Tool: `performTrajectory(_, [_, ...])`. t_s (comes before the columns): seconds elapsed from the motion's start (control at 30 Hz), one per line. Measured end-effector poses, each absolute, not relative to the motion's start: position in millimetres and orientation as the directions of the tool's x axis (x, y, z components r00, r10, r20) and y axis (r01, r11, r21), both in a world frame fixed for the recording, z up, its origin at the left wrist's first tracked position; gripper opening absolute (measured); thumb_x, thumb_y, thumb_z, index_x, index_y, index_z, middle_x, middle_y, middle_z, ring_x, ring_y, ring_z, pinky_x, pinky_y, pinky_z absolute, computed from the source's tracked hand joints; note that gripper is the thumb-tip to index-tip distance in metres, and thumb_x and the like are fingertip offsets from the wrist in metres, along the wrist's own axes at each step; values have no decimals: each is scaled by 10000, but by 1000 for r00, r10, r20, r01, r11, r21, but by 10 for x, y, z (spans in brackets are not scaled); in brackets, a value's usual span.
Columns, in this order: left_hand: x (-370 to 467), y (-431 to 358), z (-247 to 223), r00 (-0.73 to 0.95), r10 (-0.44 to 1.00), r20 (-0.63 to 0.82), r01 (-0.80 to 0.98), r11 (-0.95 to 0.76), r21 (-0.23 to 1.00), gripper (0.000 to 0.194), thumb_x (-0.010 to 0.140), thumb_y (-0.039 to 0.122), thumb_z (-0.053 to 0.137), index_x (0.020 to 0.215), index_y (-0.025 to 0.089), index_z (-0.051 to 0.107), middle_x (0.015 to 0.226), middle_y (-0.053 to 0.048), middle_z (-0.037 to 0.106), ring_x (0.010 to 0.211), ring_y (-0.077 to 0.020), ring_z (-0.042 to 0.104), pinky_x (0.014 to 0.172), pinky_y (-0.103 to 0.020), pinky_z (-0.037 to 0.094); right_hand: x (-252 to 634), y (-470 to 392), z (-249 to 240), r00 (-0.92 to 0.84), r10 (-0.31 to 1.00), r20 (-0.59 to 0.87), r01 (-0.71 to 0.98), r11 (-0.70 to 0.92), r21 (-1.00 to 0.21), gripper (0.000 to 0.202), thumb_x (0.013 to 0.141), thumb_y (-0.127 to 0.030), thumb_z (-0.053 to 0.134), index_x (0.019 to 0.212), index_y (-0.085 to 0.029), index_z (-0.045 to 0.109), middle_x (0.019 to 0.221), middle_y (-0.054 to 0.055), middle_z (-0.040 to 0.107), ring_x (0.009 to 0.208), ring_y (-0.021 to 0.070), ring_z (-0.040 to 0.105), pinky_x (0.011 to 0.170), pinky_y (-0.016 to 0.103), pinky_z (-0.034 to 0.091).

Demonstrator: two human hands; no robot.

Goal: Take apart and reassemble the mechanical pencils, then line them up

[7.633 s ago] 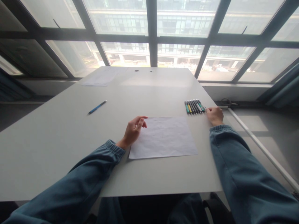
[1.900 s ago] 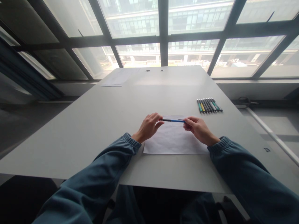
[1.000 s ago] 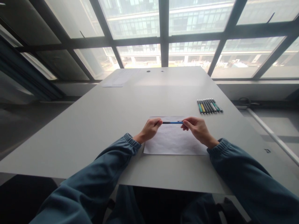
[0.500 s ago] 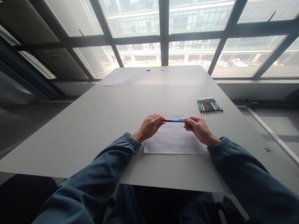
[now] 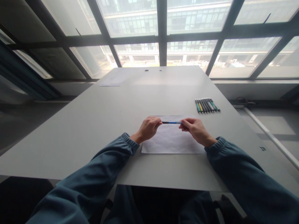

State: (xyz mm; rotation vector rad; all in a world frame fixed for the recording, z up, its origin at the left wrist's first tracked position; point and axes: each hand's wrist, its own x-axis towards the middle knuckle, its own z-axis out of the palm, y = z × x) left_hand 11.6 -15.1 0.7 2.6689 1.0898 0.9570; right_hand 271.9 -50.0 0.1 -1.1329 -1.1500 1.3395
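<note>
A slim blue pen (image 5: 172, 122) with a dark end is held level between my two hands, above a sheet of white paper (image 5: 173, 143). My left hand (image 5: 149, 127) is closed on the dark end at the left. At the blue right end, the fingers of my right hand (image 5: 195, 129) pinch the pen. Both tips of the pen are hidden by my fingers. The paper lies flat on the white table (image 5: 93, 130), close to its front edge.
Several pens (image 5: 206, 105) lie side by side in a row, right of the paper. Far left on the table are more paper sheets (image 5: 113, 79). A small dark round piece (image 5: 146, 70) is near the far edge, before large windows (image 5: 140, 53).
The pen appears slightly turned about its length, with its clip less distinct now. Both hands still hold its ends. The whole view has shifted a little.
</note>
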Motion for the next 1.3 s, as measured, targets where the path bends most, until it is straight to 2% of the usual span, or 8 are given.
performTrajectory(0.17, [123,-158,-15,501,764,407,601,-646,472,482,1053,428,334,650,200,470,598,11,472,575,-142,414,615,-275,338,2703,-509,61,-38,998,57,-51,55,-997,399,696,-504,861,835,-143,762,719,91,758,618,163,656,597,296,516])
performTrajectory(0.3, [83,-141,4,528,778,341,596,-625,504,514,1047,456,344,679,190,586,648,-5,579,622,-148,502,659,-271,392,2714,-496,61,-37,996,81,-44,79,-996,395,694,-513,858,819,-151,761,726,88,758,610,163,651,595,307,525])
performTrajectory(0.43, [33,-103,2,531,754,387,548,-654,522,435,1027,514,430,962,196,720,862,-52,713,810,-188,644,798,-306,488,2753,-474,33,-24,996,83,-37,82,-996,387,712,-503,849,838,-147,765,732,88,762,609,159,648,593,301,523])
performTrajectory(0.53, [16,-83,-30,464,738,490,522,-675,522,348,960,486,611,1165,211,671,961,-55,724,898,-193,668,832,-320,517,2786,-461,14,-7,997,81,-39,81,-996,355,737,-470,841,847,-140,768,735,90,762,610,154,644,591,292,515])
performTrajectory(0.7, [31,-86,-53,405,687,604,504,-718,479,155,954,349,658,986,198,676,919,-42,716,881,-177,657,845,-327,530,2796,-450,2,-2,997,76,-42,76,-996,333,752,-447,836,849,-136,769,738,91,762,609,151,640,589,288,508])
performTrajectory(0.9, [32,-82,-50,420,692,586,504,-716,484,203,987,366,602,917,190,675,874,-45,706,854,-179,649,823,-327,532,2779,-455,7,1,998,63,-49,63,-997,361,729,-475,849,849,-144,768,734,89,760,616,157,646,592,294,515])
performTrajectory(1.17, [16,-96,-27,429,675,600,502,-731,463,302,976,421,614,1180,201,646,978,-55,725,942,-195,661,905,-363,530,2800,-447,-30,7,998,66,-52,66,-996,364,732,-487,847,863,-156,768,744,88,763,626,164,652,602,306,532])
performTrajectory(1.3, [52,-111,-23,403,642,652,498,-752,433,200,951,367,663,1065,203,662,979,-56,726,938,-198,657,893,-369,538,2795,-447,-29,3,998,62,-53,63,-997,379,730,-498,847,865,-153,767,745,88,763,621,162,651,597,305,533])
